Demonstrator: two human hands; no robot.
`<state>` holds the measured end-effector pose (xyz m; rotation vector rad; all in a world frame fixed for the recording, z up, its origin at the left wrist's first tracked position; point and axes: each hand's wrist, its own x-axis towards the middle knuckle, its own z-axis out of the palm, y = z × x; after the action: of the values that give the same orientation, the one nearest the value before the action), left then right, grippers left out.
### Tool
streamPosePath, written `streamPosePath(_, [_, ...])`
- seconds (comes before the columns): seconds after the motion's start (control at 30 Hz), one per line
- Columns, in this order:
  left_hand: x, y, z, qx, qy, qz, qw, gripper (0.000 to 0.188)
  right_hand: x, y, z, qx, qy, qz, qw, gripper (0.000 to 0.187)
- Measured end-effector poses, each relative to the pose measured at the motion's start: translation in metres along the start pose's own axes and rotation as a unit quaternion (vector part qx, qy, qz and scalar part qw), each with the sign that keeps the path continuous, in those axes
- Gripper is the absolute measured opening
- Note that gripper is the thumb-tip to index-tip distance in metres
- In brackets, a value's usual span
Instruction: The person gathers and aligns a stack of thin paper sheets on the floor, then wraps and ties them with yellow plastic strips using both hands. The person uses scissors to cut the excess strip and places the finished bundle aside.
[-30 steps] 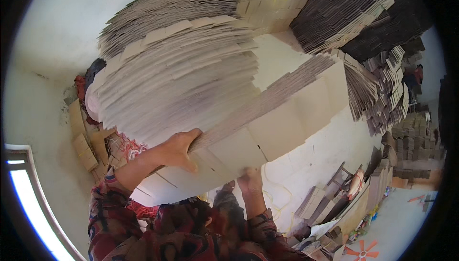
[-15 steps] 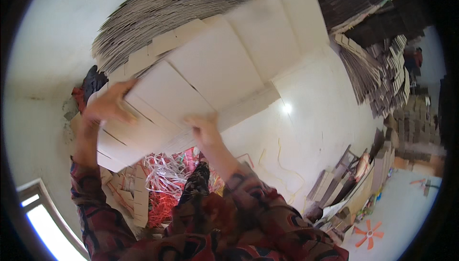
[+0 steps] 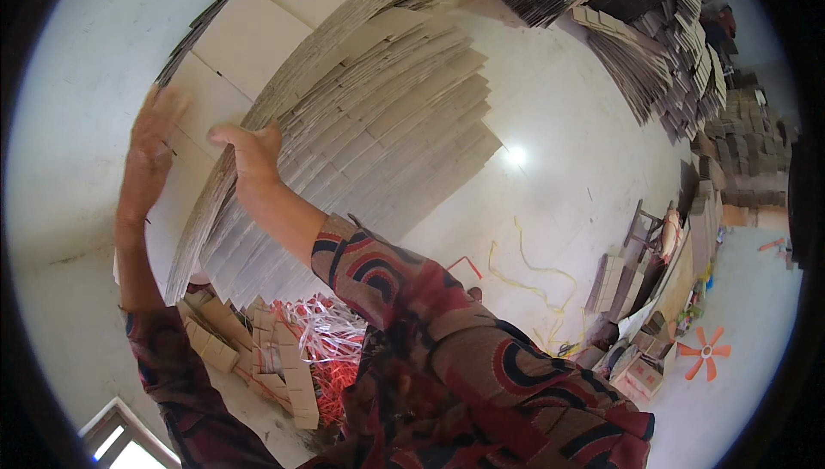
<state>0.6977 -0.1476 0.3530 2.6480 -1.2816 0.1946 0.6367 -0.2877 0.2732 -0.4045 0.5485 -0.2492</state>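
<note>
A thick bundle of flat, slotted cardboard sheets [image 3: 258, 35] lies tilted on the left, its pale top face towards me and its layered edge to the right. My left hand [image 3: 156, 138] rests along the bundle's left side, fingers stretched upward and slightly blurred. At the layered right edge, my right hand [image 3: 251, 149] grips the bundle, one digit over the top face; its other fingers are partly hidden. Directly right of that bundle, a large leaning stack of cardboard sheets [image 3: 387, 125] fans out in overlapping rows.
White and red plastic strapping [image 3: 322, 331] is heaped below, beside cardboard offcuts [image 3: 296, 374]. Yellow straps [image 3: 550, 276] lie on the pale floor [image 3: 464, 228]. More cardboard stacks [image 3: 627, 57] stand far right. An orange fan [image 3: 706, 351] shows at lower right, a window [image 3: 120, 435] at lower left.
The cardboard bundle has swung up and left, off the middle, uncovering the fanned stack. Both hands moved left with it; my right hand shifted from its lower face to its right edge.
</note>
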Motion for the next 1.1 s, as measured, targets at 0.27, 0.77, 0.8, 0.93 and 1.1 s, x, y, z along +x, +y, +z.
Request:
streamPosePath(0.27, [0.030,0.006,0.059,-0.227,-0.077,-0.041,0.970,0.067,0.035,0.010,-0.026,-0.029,0.097,-0.012,0.995,0.051])
streamPosePath(0.77, [0.043,-0.011,0.123,-0.263,-0.123,-0.102,0.952,0.107,0.053,0.003,-0.047,-0.139,0.073,0.042,0.987,0.051])
streamPosePath(0.8, [0.042,-0.013,0.128,-0.248,-0.110,-0.102,0.957,0.105,0.049,-0.007,-0.049,-0.157,0.056,0.061,0.984,0.051])
streamPosePath(0.93, [0.037,-0.018,0.135,-0.153,-0.068,-0.089,0.982,0.097,0.033,-0.034,-0.049,-0.229,-0.037,0.097,0.968,0.043])
streamPosePath(1.1, [0.033,-0.004,0.141,-0.114,-0.056,-0.081,0.989,0.097,0.023,-0.010,-0.108,-0.277,-0.016,-0.091,0.956,0.036])
